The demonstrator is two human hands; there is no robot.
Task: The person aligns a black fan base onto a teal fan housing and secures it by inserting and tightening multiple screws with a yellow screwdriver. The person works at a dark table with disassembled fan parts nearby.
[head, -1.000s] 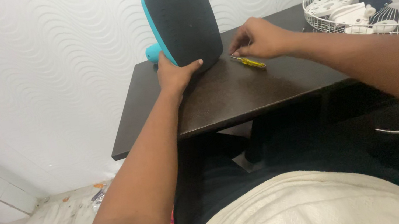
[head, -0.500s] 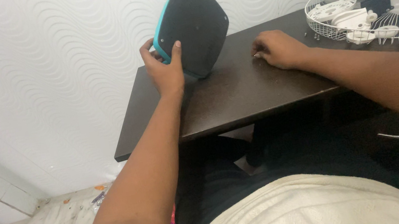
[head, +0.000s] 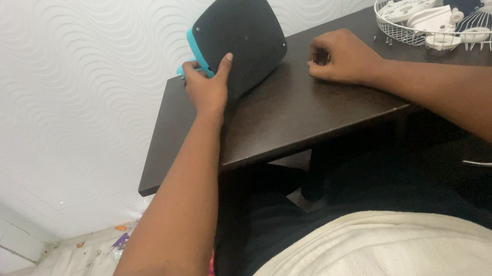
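Head view, left hand (head: 207, 88) fingers gripping tilted black-and-teal device (head: 236, 38), right hand (head: 342, 58) fingers curled closed on dark table (head: 295, 112).

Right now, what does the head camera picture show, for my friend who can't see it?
A person's left hand holds a black and teal device tilted on a dark table, while the right hand rests closed in a fist beside it. A white wire fan guard with white fan parts sits at the right.
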